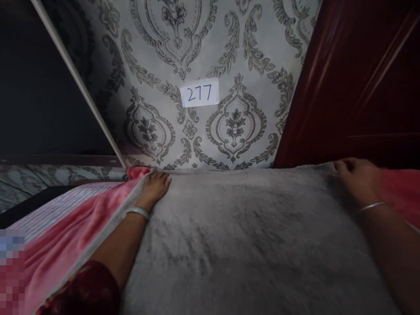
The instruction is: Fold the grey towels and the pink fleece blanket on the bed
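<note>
Head view: grey cloth spans centre to bottom of frame. Left hand, left of centre, lies flat on its far edge; grip cannot be told. Right hand, at right, pinches its far edge.

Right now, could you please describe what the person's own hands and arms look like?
The left hand and right hand wear no gloves. The left arm has a silvery bangle at the wrist and a glossy dark red sleeve near the elbow; the right arm has a slim silvery bangle, with no sleeve in view.
</note>
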Motion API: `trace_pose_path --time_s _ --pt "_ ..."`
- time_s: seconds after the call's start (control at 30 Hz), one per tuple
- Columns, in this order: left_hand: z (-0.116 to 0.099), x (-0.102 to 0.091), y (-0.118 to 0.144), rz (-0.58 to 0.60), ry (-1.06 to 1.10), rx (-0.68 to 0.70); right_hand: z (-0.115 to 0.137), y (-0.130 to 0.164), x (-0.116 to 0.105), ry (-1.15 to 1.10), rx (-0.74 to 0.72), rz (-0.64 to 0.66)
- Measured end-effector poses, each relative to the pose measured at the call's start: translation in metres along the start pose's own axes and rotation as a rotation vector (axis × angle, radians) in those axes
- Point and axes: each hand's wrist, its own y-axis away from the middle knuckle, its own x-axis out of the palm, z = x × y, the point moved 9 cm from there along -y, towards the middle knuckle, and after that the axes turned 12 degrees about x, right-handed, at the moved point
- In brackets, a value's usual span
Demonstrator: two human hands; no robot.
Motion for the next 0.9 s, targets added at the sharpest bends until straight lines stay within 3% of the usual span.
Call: trace_pose_path --time_s 0.1,0.2,0.27,0.33,0.4,0.47,0.67,0.8,0.9 --pt "-0.038 -0.02 -0.003 -0.068 0.16 0.14 0.083 0.04 0.007 -0.13 -0.27 0.247" --pt "-0.108 -0.021 -0.001 0.017 0.306 0.492 0.161 0.113 0.016 -0.25 -0.658 0.396" --pt "-0.142 -0.006 0.007 0.17 0.346 0.636 0.186 0.164 0.043 -0.182 -0.885 0.607" --pt "-0.147 0.012 0.01 0.293 0.349 0.611 0.181 0.193 0.076 -0.037 -0.945 0.794" --pt "-0.129 0.025 0.009 0.346 0.318 0.494 0.164 0.194 0.099 0.078 -0.886 0.862" --pt "-0.1 0.031 0.006 0.351 0.274 0.379 0.148 0.182 0.108 0.135 -0.82 0.844" --pt "-0.018 0.038 0.007 0.324 0.161 0.073 0.133 0.157 0.104 0.145 -0.8 0.728" --pt "0.01 0.035 0.009 0.253 0.052 -0.088 0.123 0.145 0.098 0.162 -0.764 0.634" --pt "0.023 0.031 0.01 0.202 0.025 -0.205 0.104 0.137 0.095 0.222 -0.709 0.652"
